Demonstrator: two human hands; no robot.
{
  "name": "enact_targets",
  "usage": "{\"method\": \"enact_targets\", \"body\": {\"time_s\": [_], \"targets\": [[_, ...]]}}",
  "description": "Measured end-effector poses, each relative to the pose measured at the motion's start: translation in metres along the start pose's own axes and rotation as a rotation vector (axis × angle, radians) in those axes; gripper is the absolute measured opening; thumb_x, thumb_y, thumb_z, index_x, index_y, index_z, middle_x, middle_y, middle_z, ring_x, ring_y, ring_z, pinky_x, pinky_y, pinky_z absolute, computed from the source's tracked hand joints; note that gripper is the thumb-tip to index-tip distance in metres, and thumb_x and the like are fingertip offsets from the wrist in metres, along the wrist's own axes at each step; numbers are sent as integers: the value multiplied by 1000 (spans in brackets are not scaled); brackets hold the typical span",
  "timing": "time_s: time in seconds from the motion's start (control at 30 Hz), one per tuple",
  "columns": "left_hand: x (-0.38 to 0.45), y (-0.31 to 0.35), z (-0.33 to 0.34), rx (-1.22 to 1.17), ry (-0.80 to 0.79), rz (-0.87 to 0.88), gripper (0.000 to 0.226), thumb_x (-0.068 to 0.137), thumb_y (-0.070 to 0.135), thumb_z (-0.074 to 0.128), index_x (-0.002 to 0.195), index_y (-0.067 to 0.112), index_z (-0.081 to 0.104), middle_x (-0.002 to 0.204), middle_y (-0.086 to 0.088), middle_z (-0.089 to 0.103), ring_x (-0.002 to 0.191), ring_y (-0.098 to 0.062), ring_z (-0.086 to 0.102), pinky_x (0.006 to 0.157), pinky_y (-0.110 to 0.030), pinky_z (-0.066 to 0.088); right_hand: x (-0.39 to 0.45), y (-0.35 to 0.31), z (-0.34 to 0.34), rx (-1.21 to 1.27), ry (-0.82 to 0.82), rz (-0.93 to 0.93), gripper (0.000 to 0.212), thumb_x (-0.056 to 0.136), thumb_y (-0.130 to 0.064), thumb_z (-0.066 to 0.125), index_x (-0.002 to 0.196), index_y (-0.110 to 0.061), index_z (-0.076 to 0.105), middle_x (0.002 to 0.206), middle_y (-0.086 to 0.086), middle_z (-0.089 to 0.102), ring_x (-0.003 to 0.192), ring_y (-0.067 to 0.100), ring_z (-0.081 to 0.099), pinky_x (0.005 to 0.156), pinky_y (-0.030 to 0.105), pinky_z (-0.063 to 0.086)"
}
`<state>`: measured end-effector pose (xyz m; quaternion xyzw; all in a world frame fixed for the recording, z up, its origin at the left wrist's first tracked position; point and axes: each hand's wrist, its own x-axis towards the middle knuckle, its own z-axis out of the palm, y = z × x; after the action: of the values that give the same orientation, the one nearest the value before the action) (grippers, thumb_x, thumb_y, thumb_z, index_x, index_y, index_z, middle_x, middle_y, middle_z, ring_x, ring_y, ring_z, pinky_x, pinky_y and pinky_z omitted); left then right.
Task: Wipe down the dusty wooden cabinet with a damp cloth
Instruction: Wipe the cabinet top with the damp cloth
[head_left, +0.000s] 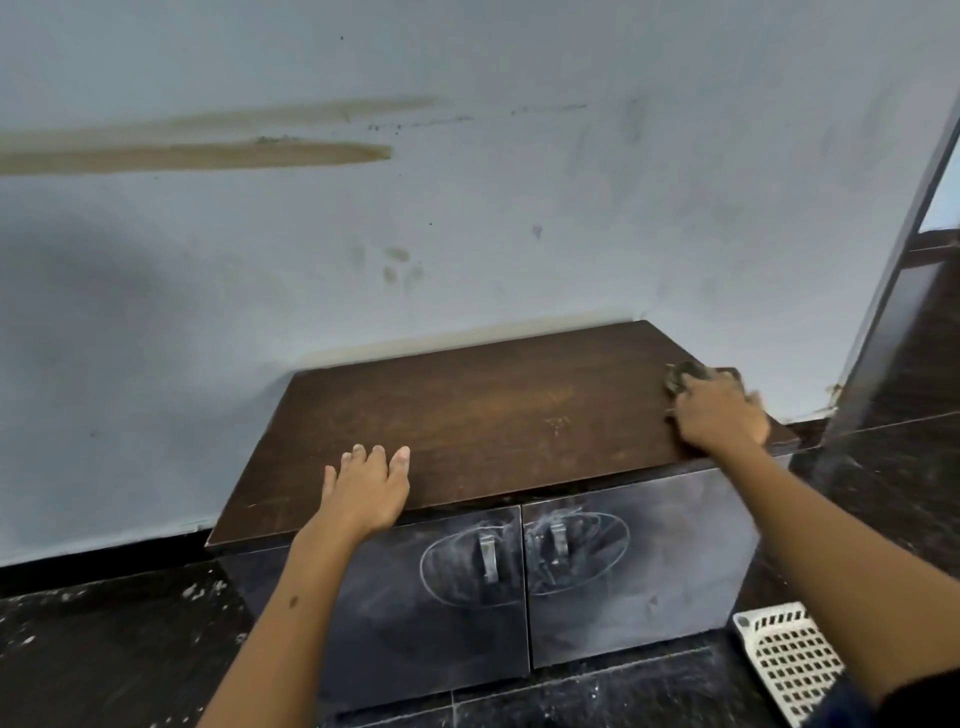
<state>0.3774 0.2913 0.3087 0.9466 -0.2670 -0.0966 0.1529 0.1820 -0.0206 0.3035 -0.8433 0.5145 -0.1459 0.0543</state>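
A person wipes the top of a low wooden cabinet (467, 415) standing against a stained pale wall (467, 208), the right hand (719, 415) clenched around a bunched grey cloth (685, 376) at the top's 3 o'clock edge, the wad showing just past the knuckles toward 12 o'clock. The left hand (366, 493) lies released, fingers straight and flat on the front edge at about 7 o'clock, apparently steadying the body. A pale dusty haze covers the middle of the top, so the job looks early; the best stroke is likely a long, overlapping pass from 3 o'clock toward 9 o'clock, the cloth pressed flat rather than balled so more of it meets the wood, then folded to a clean face as it loads up. The bracing hand will need to lift before the pass reaches it. The two dark doors (519, 587) below, smeared with chalky swirls around their metal handles (488, 558), look unwiped. A white perforated basket (789, 670) sits on the dark floor (104, 649) at 5 o'clock
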Motion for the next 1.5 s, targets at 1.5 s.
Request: {"method": "enact_targets", "body": {"time_s": [1.5], "targets": [[-28,-9,-9,-199,201,98,56,100,42,12,145,13,27,157,-5,17,146,-16,2,113,-41,-16,-87,-83,10,23,81,-155,41,94,-25,34,131,-27,51,144,2,42,133,20,36,111,40,28]]}}
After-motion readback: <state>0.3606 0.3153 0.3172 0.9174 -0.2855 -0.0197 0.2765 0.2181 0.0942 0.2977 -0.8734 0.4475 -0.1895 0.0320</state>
